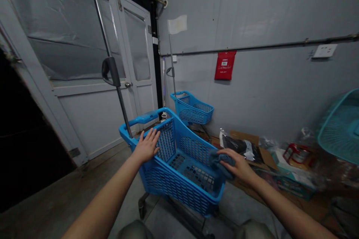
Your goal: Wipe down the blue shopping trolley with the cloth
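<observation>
A blue plastic shopping cart [179, 190] stands right before me, its lattice basket open at the top. My left hand [146, 145] rests on the rim near the handle end, fingers spread and nothing in it. At the opposite end, my right hand [234, 162] grips a dark grey-blue cloth [220, 160] against the basket's far right rim. Part of the cloth is hidden under the fingers. A grey pole [108, 48] with a dark grip rises from the cart's handle side.
Behind stands a smaller-looking blue cart [193, 114] with a white flag [178, 24] on its pole. Flattened cardboard and plastic-wrapped goods [241, 147] lie along the wall at right, below a teal fan [343, 127]. White double doors [98, 115] are at left.
</observation>
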Available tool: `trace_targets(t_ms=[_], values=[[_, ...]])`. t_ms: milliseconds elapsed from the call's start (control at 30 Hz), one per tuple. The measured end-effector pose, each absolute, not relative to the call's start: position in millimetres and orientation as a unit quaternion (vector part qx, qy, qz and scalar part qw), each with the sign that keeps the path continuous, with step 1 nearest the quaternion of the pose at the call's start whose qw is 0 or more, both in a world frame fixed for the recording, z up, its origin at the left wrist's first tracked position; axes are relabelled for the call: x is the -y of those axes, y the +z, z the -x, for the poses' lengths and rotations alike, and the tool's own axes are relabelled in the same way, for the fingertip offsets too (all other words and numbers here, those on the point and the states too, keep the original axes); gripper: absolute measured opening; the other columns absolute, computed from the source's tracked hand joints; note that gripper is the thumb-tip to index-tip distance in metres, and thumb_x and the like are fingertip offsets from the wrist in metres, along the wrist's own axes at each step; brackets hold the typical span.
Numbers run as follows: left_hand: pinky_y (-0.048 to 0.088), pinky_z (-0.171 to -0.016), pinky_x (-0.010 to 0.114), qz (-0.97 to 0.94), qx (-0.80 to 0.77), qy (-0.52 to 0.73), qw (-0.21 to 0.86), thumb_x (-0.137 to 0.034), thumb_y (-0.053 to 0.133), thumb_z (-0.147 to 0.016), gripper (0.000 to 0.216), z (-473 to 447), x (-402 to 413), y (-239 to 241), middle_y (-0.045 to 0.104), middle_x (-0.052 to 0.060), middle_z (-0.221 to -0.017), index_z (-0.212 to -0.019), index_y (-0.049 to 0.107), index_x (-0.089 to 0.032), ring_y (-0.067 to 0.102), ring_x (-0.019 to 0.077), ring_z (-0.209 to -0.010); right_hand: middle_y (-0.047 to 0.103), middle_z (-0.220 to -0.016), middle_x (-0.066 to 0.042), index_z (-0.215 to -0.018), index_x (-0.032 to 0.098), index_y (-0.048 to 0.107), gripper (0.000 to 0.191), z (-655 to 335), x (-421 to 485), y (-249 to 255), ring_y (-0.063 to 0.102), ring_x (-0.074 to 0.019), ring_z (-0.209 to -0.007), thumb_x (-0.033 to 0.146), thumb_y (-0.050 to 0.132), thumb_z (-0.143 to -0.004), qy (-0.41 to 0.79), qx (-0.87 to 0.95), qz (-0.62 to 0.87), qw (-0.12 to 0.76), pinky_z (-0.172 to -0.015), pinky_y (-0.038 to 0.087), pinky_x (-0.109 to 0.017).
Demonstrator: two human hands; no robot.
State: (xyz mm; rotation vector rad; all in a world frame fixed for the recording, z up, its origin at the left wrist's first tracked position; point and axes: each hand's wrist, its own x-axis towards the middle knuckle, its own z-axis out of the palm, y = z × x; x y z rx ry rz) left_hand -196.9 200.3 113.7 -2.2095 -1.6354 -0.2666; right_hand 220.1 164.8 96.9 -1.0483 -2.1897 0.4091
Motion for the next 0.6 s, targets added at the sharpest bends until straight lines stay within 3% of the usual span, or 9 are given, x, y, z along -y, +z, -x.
trace_targets(t_ms=[167,233,300,467,600], values=[[0.016,-0.114,0.058,0.776,0.603,-0.142,0.12,-0.042,0.038,-0.093,0.065,122,-175,77,0.023,0.013,-0.156,-0.15,0.023,-0.014,0.015,0.0294,-0.145,0.064,-0.119,-0.012,-0.113,0.019,0.061,0.034,-231,-193,52,0.057,-0.0278,-0.115,0.042,0.047,-0.091,0.112,0.846,0.43,0.295,-0.105,0.038,-0.05],[0.023,-0.112,0.057,0.789,0.592,-0.15,0.074,-0.047,0.034,-0.095,0.065,94,-161,60,0.028,0.013,-0.155,-0.15,0.022,-0.015,0.02,0.0288,-0.144,0.067,-0.113,-0.013,-0.109,0.018,0.063,0.034,-223,-186,27,0.059,-0.0287,-0.111,0.041,0.045,-0.092,0.086,0.831,0.456,0.307,-0.106,0.035,-0.054],[0.021,-0.113,0.056,0.782,0.596,-0.169,0.073,-0.048,0.031,-0.096,0.062,77,-154,50,0.033,0.012,-0.153,-0.15,0.025,-0.018,0.023,0.0273,-0.144,0.068,-0.11,-0.013,-0.109,0.018,0.062,0.034,-208,-169,10,0.061,-0.0286,-0.108,0.041,0.042,-0.093,0.062,0.817,0.468,0.33,-0.107,0.034,-0.056],[0.022,-0.111,0.06,0.702,0.683,-0.18,0.088,-0.043,0.03,-0.096,0.059,82,-160,52,0.036,0.017,-0.15,-0.146,0.033,-0.013,0.027,0.0314,-0.141,0.066,-0.116,-0.011,-0.118,0.021,0.058,0.032,-145,-107,-2,0.058,-0.0268,-0.112,0.036,0.048,-0.091,0.055,0.858,0.4,0.318,-0.108,0.034,-0.052],[0.019,-0.111,0.063,0.664,0.723,-0.157,0.113,-0.033,0.039,-0.092,0.058,102,-164,48,0.029,0.018,-0.153,-0.145,0.034,-0.011,0.021,0.0328,-0.143,0.062,-0.122,-0.007,-0.119,0.025,0.054,0.037,-102,-77,7,0.053,-0.0247,-0.117,0.032,0.06,-0.083,0.102,0.903,0.318,0.271,-0.11,0.031,-0.046]])
